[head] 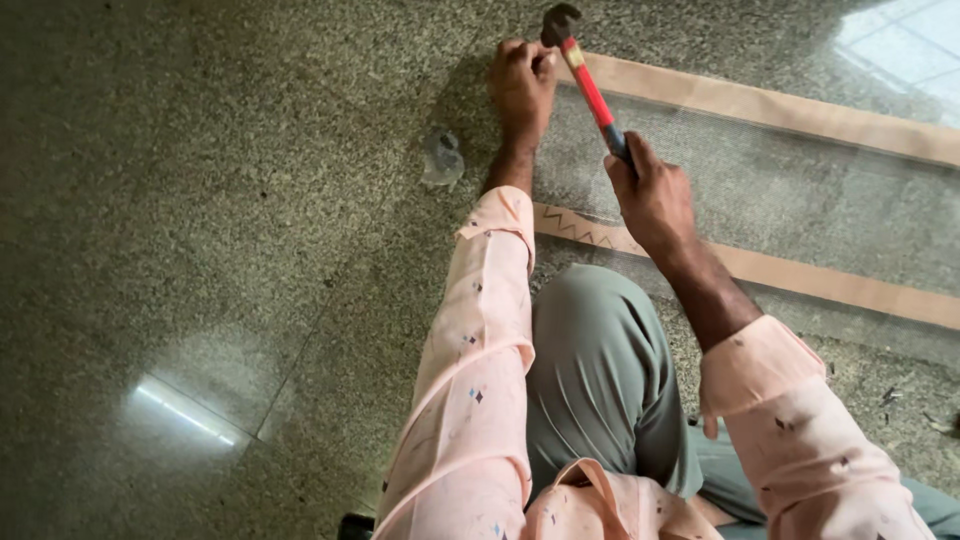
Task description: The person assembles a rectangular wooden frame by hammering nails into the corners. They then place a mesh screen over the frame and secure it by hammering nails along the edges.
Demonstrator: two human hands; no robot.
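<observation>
The right hand (652, 195) is wrapped tight around the dark grip of a hammer (585, 82), fingers curled fully round it. From that fist the red handle runs up toward 11 o'clock, ending in a dark claw head at the very top of the view, just beside the left hand.

The left hand (521, 85) sits at 12 o'clock, knuckles up, fingertips pinched together and pressed down at the end of a pale wooden strip (760, 102) (whatever it pinches is too small to make out). The hammer head hovers right over those fingertips, at the strip's left end.

That upper strip runs off toward 3 o'clock along the floor. A second wooden strip (800, 275), with a zigzag pencil mark near its left end, lies parallel below it, passing under the right forearm. Between the two strips stretches a fine, see-through mesh (790, 185), flat on the floor.

At 10 o'clock from the left wrist lies a small crumpled clear plastic bag (441, 160), apart from both hands. Everything rests on a speckled grey stone floor (200, 200). Pink patterned sleeves cover both forearms, and a bent knee in grey-green trousers (595, 370) fills the space between them at 6 o'clock.
</observation>
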